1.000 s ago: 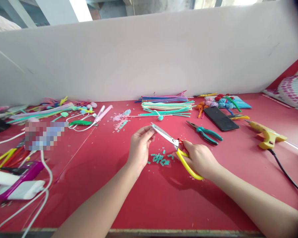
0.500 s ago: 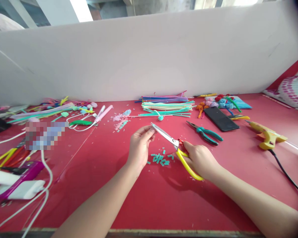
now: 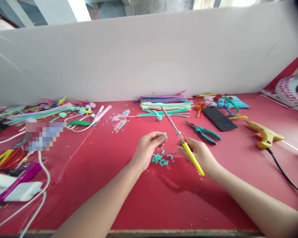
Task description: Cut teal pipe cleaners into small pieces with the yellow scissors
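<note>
My left hand (image 3: 149,148) is closed, pinching a short teal piece of pipe cleaner (image 3: 165,135) between thumb and fingertips. To its right, my right hand (image 3: 200,153) is wrapped round the yellow-handled scissors (image 3: 175,127). Their blades point up and to the left, seen almost edge-on and apart from the teal piece. Below and between the hands, several cut teal bits (image 3: 159,159) lie scattered on the red table (image 3: 149,205).
Bundles of pipe cleaners (image 3: 166,105) lie along the back wall. Pliers (image 3: 204,132), a black phone (image 3: 220,119) and a yellow glue gun (image 3: 267,134) lie to the right. At left are a pink curling-iron-like tool (image 3: 103,114), white cables (image 3: 43,165) and a purple power strip (image 3: 27,175).
The scissors have turned more upright and moved away from my left fingertips. My left hand has shifted right and slightly down, and a teal piece now shows at its fingertips.
</note>
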Action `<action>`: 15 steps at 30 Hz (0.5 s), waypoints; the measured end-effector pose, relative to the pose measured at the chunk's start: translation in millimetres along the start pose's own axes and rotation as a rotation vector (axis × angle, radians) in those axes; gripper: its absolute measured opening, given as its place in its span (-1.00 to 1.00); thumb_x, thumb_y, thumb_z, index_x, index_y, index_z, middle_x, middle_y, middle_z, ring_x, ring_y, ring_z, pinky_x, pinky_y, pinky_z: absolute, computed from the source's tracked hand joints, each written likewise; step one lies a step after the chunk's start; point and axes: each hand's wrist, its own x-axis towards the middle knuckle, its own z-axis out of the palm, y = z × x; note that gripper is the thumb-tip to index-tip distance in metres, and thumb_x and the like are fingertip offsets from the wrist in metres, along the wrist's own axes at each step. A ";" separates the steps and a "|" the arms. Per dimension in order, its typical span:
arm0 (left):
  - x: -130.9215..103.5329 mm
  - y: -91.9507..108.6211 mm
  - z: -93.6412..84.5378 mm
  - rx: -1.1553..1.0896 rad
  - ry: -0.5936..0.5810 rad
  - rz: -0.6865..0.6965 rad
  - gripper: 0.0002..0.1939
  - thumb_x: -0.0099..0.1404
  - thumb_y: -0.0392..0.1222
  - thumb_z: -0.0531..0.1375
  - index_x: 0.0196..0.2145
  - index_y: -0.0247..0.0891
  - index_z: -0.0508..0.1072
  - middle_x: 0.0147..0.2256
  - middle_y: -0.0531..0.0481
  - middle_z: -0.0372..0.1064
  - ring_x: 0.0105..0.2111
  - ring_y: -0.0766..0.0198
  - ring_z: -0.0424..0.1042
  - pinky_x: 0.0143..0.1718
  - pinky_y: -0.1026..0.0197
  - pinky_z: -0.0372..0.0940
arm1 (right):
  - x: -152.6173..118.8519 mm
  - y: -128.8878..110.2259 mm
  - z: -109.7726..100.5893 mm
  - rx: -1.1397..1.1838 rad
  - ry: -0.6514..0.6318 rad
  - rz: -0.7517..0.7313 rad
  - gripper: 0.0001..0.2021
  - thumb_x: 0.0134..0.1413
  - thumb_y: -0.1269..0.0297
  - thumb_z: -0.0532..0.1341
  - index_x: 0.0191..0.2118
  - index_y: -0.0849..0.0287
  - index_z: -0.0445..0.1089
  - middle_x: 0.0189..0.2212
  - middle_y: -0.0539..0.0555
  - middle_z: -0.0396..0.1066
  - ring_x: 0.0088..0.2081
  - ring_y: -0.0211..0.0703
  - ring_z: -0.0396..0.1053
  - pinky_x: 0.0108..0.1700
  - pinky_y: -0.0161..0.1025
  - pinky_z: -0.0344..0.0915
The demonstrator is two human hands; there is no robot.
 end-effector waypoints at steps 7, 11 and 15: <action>-8.3 -4.7 12.1 0.179 -0.258 -0.118 -0.82 0.07 -0.14 0.11 -0.50 -0.32 0.38 -0.59 0.05 0.19 -0.57 0.42 0.17 -0.51 0.33 0.07 | -2.0 -9.8 -5.0 0.445 -0.084 0.129 -0.74 -0.10 0.11 0.04 -0.38 0.21 0.26 -0.77 -0.14 0.07 -0.75 -0.41 0.06 -0.71 -0.43 -0.01; -9.3 -3.8 14.2 0.252 -0.251 -0.105 -0.81 0.06 -0.11 0.12 -0.53 -0.31 0.38 -0.61 0.08 0.17 -0.59 0.43 0.14 -0.54 0.33 0.05 | -1.9 -11.0 -5.6 0.439 -0.084 0.137 -0.78 -0.13 0.14 0.06 -0.45 0.22 0.24 -0.76 -0.13 0.10 -0.76 -0.43 0.05 -0.72 -0.44 -0.03; -10.6 -5.3 14.3 0.353 -0.221 -0.044 -0.81 0.03 -0.11 0.14 -0.45 -0.30 0.41 -0.55 0.03 0.23 -0.55 0.40 0.19 -0.53 0.33 0.09 | -2.7 -10.0 -4.2 0.380 -0.068 0.131 -0.80 -0.12 0.15 0.05 -0.47 0.20 0.21 -0.75 -0.13 0.11 -0.75 -0.42 0.06 -0.70 -0.44 -0.02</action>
